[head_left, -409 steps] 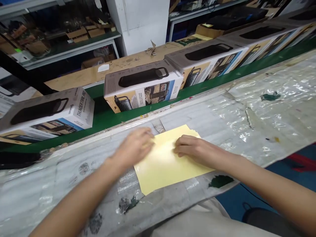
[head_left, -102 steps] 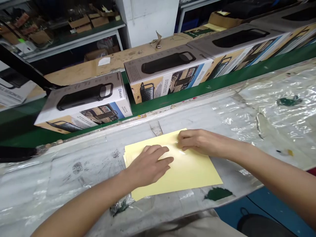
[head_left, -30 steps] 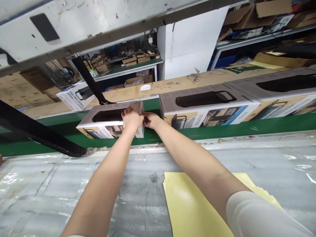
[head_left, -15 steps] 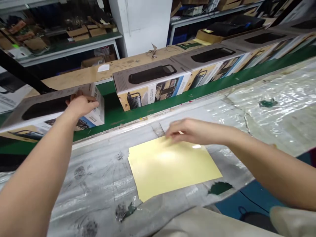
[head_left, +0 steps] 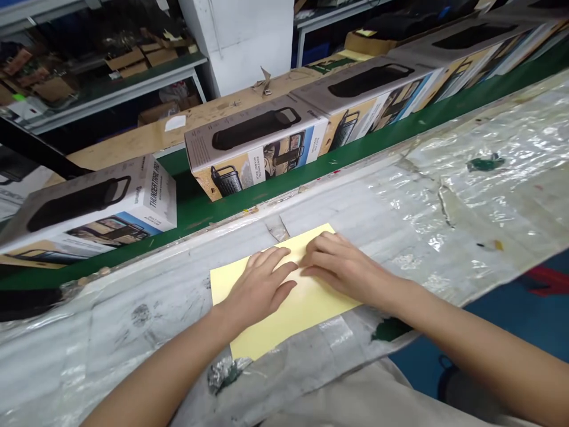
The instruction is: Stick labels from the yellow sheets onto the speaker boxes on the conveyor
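A yellow sheet (head_left: 249, 341), with a glossy look, lies on the plastic-covered bench in front of me. On its left part rests my left hand (head_left: 260, 284), palm down with the fingers stretched out and the thumb apart. My right hand (head_left: 340, 264) is over the sheet's right part, its fingers curled and the fingertips brought close to the thumb. Whatever may be between those fingertips is hidden or too small to make out. The fingertips of both hands nearly meet near the middle of the sheet.
Beyond the bench edge, printed speaker boxes stand in a row on a green conveyor belt (head_left: 262, 193). The nearest box (head_left: 89, 207) is at left, with a gap before another box (head_left: 253, 151). Clear plastic film (head_left: 444, 201) covers the bench. Behind are shelves with cartons (head_left: 128, 62).
My left hand has left the box on the belt and come down onto the yellow sheet. My right hand stays over the sheet. The view has shifted slightly.
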`<act>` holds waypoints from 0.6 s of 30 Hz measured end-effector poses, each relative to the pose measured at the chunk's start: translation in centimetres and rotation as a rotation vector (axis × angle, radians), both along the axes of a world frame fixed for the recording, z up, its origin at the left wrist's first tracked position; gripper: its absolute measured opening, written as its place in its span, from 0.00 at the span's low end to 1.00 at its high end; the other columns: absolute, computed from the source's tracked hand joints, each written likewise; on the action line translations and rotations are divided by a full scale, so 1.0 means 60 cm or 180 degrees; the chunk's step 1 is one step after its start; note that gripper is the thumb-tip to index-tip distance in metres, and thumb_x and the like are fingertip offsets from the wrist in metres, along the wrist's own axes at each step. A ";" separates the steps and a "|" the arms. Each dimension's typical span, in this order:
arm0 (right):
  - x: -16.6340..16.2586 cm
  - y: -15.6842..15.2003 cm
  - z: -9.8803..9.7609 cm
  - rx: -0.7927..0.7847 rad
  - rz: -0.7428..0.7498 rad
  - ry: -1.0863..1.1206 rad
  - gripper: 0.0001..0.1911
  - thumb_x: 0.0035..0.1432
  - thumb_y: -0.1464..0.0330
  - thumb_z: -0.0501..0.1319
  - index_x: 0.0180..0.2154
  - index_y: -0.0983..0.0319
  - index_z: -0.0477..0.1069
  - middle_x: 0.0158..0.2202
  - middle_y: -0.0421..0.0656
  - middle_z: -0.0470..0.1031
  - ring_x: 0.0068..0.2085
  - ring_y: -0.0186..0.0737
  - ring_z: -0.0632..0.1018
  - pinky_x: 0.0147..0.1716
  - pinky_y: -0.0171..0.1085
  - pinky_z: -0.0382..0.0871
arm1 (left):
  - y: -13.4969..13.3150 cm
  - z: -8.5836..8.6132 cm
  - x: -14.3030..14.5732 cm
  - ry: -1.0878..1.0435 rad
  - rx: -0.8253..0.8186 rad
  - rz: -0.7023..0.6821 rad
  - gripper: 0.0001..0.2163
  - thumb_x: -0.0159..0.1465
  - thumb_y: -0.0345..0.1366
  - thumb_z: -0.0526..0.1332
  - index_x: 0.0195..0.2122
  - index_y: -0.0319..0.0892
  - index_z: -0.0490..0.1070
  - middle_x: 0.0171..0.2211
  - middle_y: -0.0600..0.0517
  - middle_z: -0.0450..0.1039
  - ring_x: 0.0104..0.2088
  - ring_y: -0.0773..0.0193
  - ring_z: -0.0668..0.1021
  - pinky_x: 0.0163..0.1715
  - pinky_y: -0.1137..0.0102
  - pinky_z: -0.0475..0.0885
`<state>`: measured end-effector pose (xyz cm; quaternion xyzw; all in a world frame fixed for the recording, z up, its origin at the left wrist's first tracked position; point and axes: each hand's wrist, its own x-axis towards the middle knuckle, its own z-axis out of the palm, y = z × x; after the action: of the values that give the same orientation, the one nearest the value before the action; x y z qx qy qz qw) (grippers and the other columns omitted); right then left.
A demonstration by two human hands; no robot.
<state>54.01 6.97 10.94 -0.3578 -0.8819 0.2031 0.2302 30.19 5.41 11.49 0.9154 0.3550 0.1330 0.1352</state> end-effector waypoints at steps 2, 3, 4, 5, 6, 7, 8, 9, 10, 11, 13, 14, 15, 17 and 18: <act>0.001 -0.019 0.003 -0.0151 0.0174 0.0074 0.11 0.73 0.67 0.57 0.45 0.61 0.78 0.40 0.48 0.77 0.43 0.46 0.76 0.42 0.44 0.68 | -0.001 -0.012 -0.007 -0.0029 0.0088 0.0032 0.11 0.75 0.37 0.56 0.55 0.43 0.71 0.61 0.40 0.71 0.62 0.49 0.73 0.58 0.52 0.72; 0.001 -0.028 0.002 -0.0214 0.0201 0.0066 0.11 0.73 0.68 0.57 0.45 0.61 0.78 0.40 0.48 0.77 0.42 0.46 0.77 0.41 0.44 0.69 | 0.000 -0.014 -0.009 -0.0042 0.0125 0.0051 0.11 0.75 0.37 0.55 0.55 0.43 0.71 0.61 0.40 0.71 0.62 0.49 0.73 0.58 0.52 0.71; 0.001 -0.037 0.001 -0.0249 0.0180 0.0034 0.11 0.73 0.69 0.56 0.45 0.61 0.78 0.39 0.48 0.77 0.42 0.46 0.77 0.40 0.43 0.69 | 0.001 -0.015 -0.011 -0.0050 0.0152 0.0063 0.12 0.75 0.37 0.55 0.55 0.43 0.71 0.61 0.40 0.71 0.62 0.49 0.73 0.59 0.52 0.71; 0.000 -0.044 -0.002 -0.0253 0.0121 0.0000 0.11 0.72 0.71 0.56 0.44 0.62 0.78 0.39 0.47 0.77 0.41 0.46 0.77 0.39 0.43 0.69 | 0.001 -0.016 -0.011 -0.0053 0.0171 0.0068 0.11 0.75 0.37 0.55 0.55 0.43 0.71 0.61 0.40 0.71 0.62 0.49 0.73 0.58 0.51 0.71; -0.002 -0.050 -0.005 -0.0250 0.0061 -0.0024 0.11 0.71 0.73 0.56 0.43 0.62 0.78 0.38 0.47 0.76 0.40 0.46 0.77 0.38 0.43 0.69 | 0.001 -0.015 -0.010 -0.0052 0.0183 0.0063 0.11 0.75 0.37 0.55 0.55 0.43 0.71 0.61 0.40 0.71 0.61 0.49 0.73 0.58 0.51 0.72; -0.005 -0.054 -0.008 -0.0255 0.0018 -0.0036 0.10 0.70 0.75 0.57 0.42 0.62 0.78 0.37 0.46 0.76 0.39 0.46 0.76 0.38 0.43 0.69 | 0.001 -0.015 -0.009 -0.0053 0.0187 0.0058 0.11 0.75 0.36 0.54 0.55 0.43 0.71 0.61 0.40 0.72 0.61 0.48 0.73 0.58 0.51 0.72; -0.008 -0.056 -0.011 -0.0273 -0.0005 -0.0048 0.10 0.69 0.76 0.57 0.40 0.62 0.77 0.36 0.46 0.76 0.38 0.46 0.76 0.37 0.42 0.68 | 0.000 -0.015 -0.008 -0.0053 0.0185 0.0056 0.11 0.75 0.36 0.54 0.55 0.42 0.71 0.61 0.40 0.72 0.61 0.48 0.73 0.58 0.51 0.72; -0.010 -0.058 -0.013 -0.0289 -0.0010 -0.0051 0.11 0.68 0.77 0.57 0.38 0.62 0.77 0.35 0.45 0.75 0.37 0.45 0.76 0.37 0.42 0.68 | 0.000 -0.015 -0.008 -0.0056 0.0183 0.0059 0.11 0.75 0.36 0.54 0.55 0.42 0.71 0.61 0.40 0.71 0.61 0.48 0.73 0.58 0.51 0.72; -0.011 -0.058 -0.015 -0.0309 -0.0023 -0.0046 0.11 0.68 0.78 0.57 0.37 0.61 0.76 0.34 0.44 0.75 0.37 0.45 0.75 0.36 0.42 0.68 | -0.001 -0.015 -0.007 -0.0064 0.0185 0.0065 0.11 0.75 0.37 0.54 0.55 0.43 0.71 0.61 0.40 0.71 0.61 0.48 0.73 0.58 0.52 0.72; -0.011 -0.059 -0.017 -0.0331 -0.0038 -0.0020 0.12 0.67 0.78 0.57 0.36 0.61 0.75 0.34 0.44 0.74 0.37 0.45 0.75 0.36 0.42 0.68 | -0.001 -0.015 -0.007 -0.0072 0.0183 0.0074 0.11 0.75 0.37 0.55 0.55 0.43 0.71 0.61 0.40 0.71 0.61 0.49 0.73 0.58 0.52 0.72; -0.008 -0.060 -0.020 -0.0355 -0.0096 0.0088 0.11 0.68 0.77 0.56 0.39 0.60 0.75 0.37 0.45 0.75 0.38 0.45 0.76 0.37 0.41 0.70 | -0.003 -0.016 -0.008 -0.0085 0.0189 0.0099 0.12 0.75 0.38 0.56 0.56 0.43 0.71 0.61 0.40 0.71 0.62 0.49 0.73 0.58 0.53 0.71; -0.005 -0.061 -0.021 -0.0346 -0.0129 0.0163 0.12 0.68 0.77 0.55 0.42 0.59 0.76 0.39 0.46 0.75 0.39 0.46 0.76 0.38 0.41 0.71 | -0.004 -0.016 -0.009 -0.0085 0.0198 0.0110 0.12 0.75 0.38 0.56 0.56 0.43 0.71 0.61 0.40 0.71 0.62 0.49 0.73 0.59 0.53 0.71; -0.002 -0.062 -0.023 -0.0336 -0.0139 0.0224 0.13 0.69 0.76 0.55 0.46 0.58 0.76 0.41 0.47 0.75 0.41 0.46 0.77 0.38 0.41 0.72 | -0.005 -0.016 -0.009 -0.0077 0.0210 0.0120 0.12 0.75 0.38 0.56 0.56 0.43 0.71 0.61 0.41 0.71 0.61 0.50 0.73 0.59 0.53 0.71; 0.003 -0.064 -0.027 -0.0339 -0.0107 0.0301 0.15 0.69 0.74 0.55 0.49 0.56 0.77 0.43 0.48 0.75 0.43 0.46 0.77 0.39 0.41 0.74 | -0.006 -0.016 -0.010 -0.0041 0.0258 0.0143 0.12 0.75 0.39 0.55 0.56 0.43 0.71 0.61 0.42 0.71 0.61 0.50 0.73 0.59 0.54 0.70; 0.005 -0.065 -0.028 -0.0389 -0.0083 0.0314 0.14 0.70 0.74 0.55 0.47 0.55 0.77 0.44 0.48 0.75 0.43 0.46 0.78 0.39 0.40 0.75 | -0.007 -0.016 -0.009 -0.0019 0.0295 0.0147 0.12 0.75 0.39 0.55 0.55 0.43 0.70 0.61 0.42 0.72 0.61 0.51 0.73 0.59 0.55 0.70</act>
<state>54.30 3.06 9.29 -0.3722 -0.8507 0.2709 0.2537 29.62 4.99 10.53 0.9118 0.3692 0.1552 0.0906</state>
